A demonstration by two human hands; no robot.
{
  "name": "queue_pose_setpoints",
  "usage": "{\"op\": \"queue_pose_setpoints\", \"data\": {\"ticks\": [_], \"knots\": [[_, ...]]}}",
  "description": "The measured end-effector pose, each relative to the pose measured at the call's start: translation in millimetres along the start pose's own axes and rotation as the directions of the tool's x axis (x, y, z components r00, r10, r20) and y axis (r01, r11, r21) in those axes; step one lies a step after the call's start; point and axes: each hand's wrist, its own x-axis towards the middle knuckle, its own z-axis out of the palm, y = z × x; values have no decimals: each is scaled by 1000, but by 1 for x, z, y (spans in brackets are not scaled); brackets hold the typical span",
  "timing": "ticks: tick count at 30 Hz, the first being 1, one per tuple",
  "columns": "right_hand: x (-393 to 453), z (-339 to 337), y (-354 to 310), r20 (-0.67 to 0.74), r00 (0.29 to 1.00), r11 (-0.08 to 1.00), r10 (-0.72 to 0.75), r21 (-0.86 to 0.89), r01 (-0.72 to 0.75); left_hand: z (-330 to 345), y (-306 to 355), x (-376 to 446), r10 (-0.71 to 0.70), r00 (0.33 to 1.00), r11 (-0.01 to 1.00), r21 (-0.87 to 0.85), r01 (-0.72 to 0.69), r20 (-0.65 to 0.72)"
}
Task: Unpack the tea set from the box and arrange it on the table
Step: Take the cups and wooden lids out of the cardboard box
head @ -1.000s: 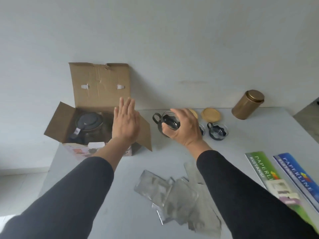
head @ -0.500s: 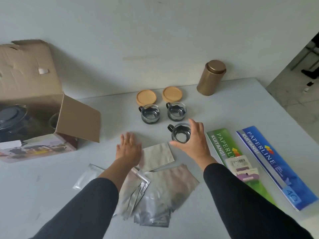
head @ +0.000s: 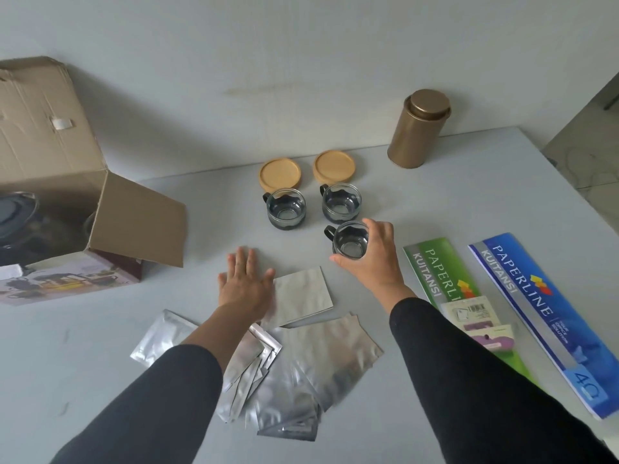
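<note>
Roughly midway, by the look of it. Two glass cups (head: 286, 209) and two wooden coasters (head: 280, 174) already out, right of the cardboard box (head: 100, 209). Third cup (head: 349, 243) grasped by right hand (head: 371, 262), nearest those two. Left hand (head: 243, 289) flat, released, on foil pouches (head: 301, 296). Teapot (head: 16, 212) not yet unpacked, inside the box.

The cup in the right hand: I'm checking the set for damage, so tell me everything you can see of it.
The cup is a small clear glass with a dark holder round its lower part, wavy along the top edge, and a dark loop handle pointing left. It looks empty and upright, and no cracks show. The right hand grips it from the right side, fingers curled round the rim and thumb near the base. It sits in front of the right one of two matching cups; whether it touches the table cannot be told.
</note>
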Motion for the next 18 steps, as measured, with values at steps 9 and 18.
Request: {"op": "queue_pose_setpoints", "data": {"ticks": [9,18], "knots": [[-3,-10,-10,11,998,992,-57,-116,58,-13,-5,-5,40,998,999,-29,-38,54],[9,3,-111,-100,940,940,-327,-142,312,-90,-41,-17,258,934,956,-73,-283,-246]]}}
